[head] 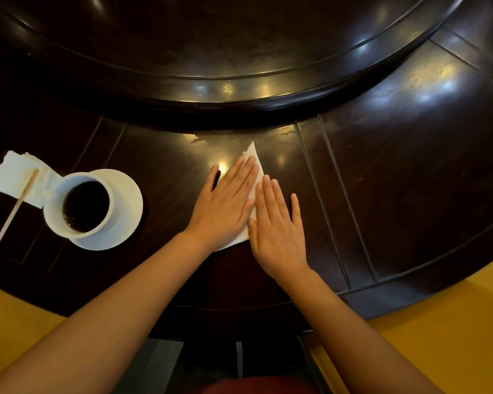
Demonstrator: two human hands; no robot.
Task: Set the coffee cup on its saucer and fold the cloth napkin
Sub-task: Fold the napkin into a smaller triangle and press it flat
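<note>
White napkin (255, 169) sits mid-table (410, 180) near the front edge, both hands (225, 206) (278, 228) pressed flat and open on it, gripping nothing. Cup (79, 204) sits on its saucer (125, 211), left.

The bench (382, 172) is dark wood with a high gloss, its polish throwing back lamp glare, and thin grooves cut its smooth top. The raised round centre piece (239, 38) shows the same lacquered sheen. The napkin (254, 163) looks matt white, soft, perhaps cloth, though little of it shows. The cup (80, 206) and saucer (125, 200) are smooth white, likely glazed ceramic. The stirrer (15, 209) is pale bare wood, matt. Under it lies a thin white paper tissue (12, 174), its edges slightly ragged
</note>
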